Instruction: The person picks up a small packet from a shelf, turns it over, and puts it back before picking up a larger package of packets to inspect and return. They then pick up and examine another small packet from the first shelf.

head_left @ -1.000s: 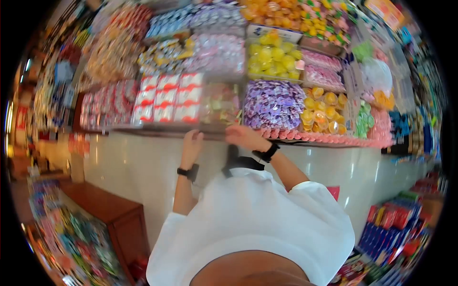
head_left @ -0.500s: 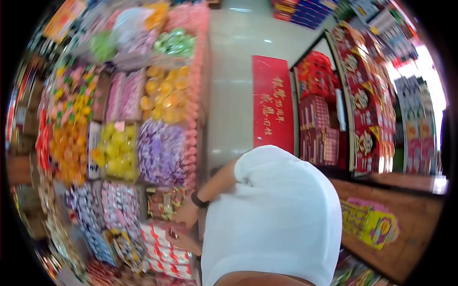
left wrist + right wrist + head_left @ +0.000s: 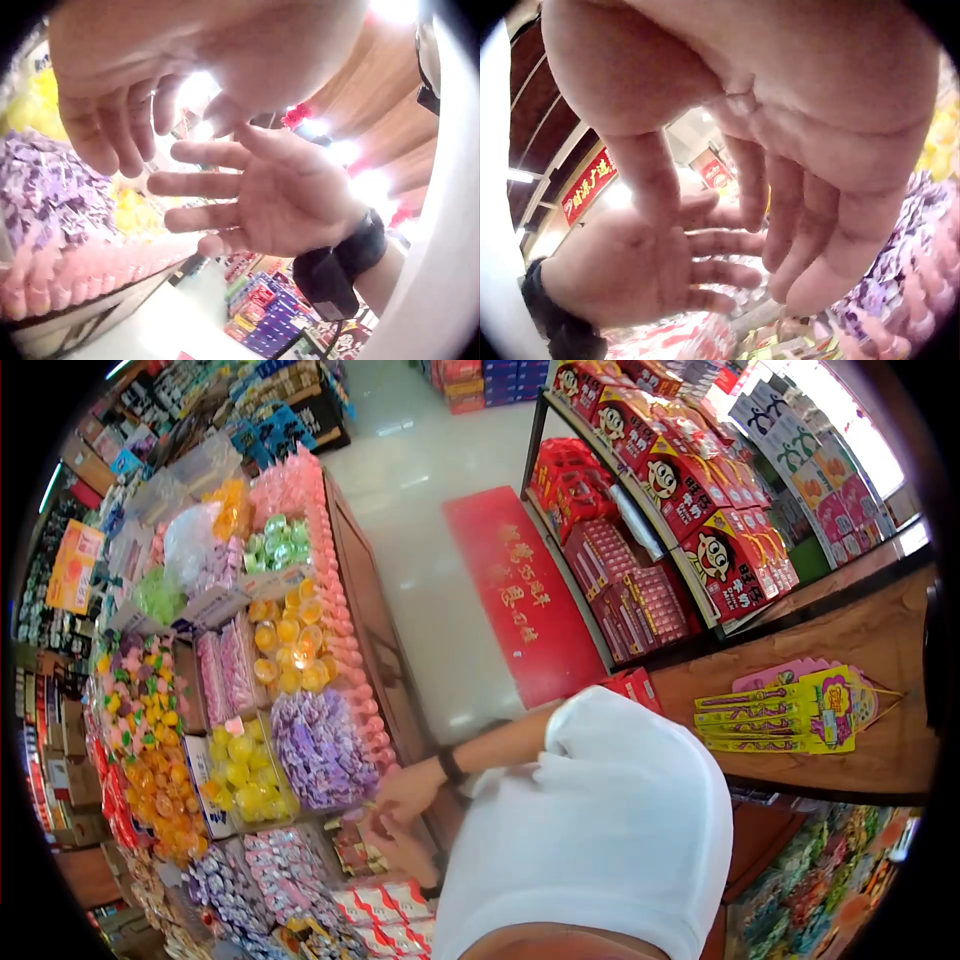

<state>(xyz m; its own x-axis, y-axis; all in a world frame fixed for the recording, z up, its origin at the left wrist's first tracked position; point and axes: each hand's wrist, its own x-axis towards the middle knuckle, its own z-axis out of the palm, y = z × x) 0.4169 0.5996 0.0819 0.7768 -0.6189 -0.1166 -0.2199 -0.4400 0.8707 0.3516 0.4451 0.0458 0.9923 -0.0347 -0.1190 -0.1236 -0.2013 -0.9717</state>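
In the head view my right hand (image 3: pixel 410 792) and left hand (image 3: pixel 398 848) are close together over the near edge of the candy display. The right wrist view has my right hand (image 3: pixel 795 127) large in front, fingers loosely bent, with no item in the palm. My left hand (image 3: pixel 202 60) appears likewise in the left wrist view, its fingers hanging loosely. Purple wrapped candies (image 3: pixel 325 750) lie beside the right hand. Below the hands are a bin of gold and red wrapped candies (image 3: pixel 357 852) and red-and-white packets (image 3: pixel 385 905).
Pink candies (image 3: pixel 345 600) line the display's edge. Yellow candies (image 3: pixel 245 770) and orange jelly cups (image 3: pixel 295 640) fill neighbouring bins. Across the aisle, a red mat (image 3: pixel 520 600) lies before a rack of red boxes (image 3: pixel 690 500). A wooden counter (image 3: pixel 860 760) stands at right.
The head view has swung round to the right, bringing the aisle and rack into view. Both hands stay near the display edge, moving close together with no item visibly taken.
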